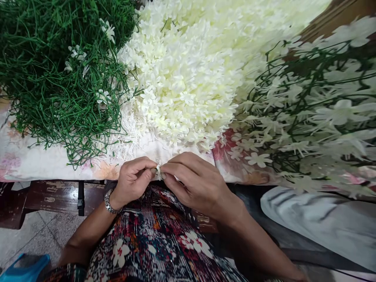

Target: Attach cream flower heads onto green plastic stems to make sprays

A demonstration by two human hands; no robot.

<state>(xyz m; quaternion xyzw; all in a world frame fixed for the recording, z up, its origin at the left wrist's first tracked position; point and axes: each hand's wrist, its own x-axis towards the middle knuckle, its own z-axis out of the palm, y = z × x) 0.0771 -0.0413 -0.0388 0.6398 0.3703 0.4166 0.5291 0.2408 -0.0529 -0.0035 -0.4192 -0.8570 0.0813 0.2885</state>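
In front of my body, just over the near edge of the cloth, both hands meet fingertip to fingertip. My left hand [135,181], with a metal watch at the wrist, pinches the thin dark end of what looks like a green plastic stem. A small white artificial flower [159,169] shows between the hands, mostly hidden by fingers. Thumb and forefinger of my right hand [196,184] are closed on it. Beyond them lies a large heap of loose white artificial flower petals [188,78]. Left of that is a tangled pile of green plastic stems [67,78].
Thin white stamens [129,135] lie between the piles on the floral cloth [53,162]. Assembled white flower sprays [293,117] spread at the right. A person's grey-clad leg [317,219] is close on the right. A blue plastic object [28,268] is at lower left.
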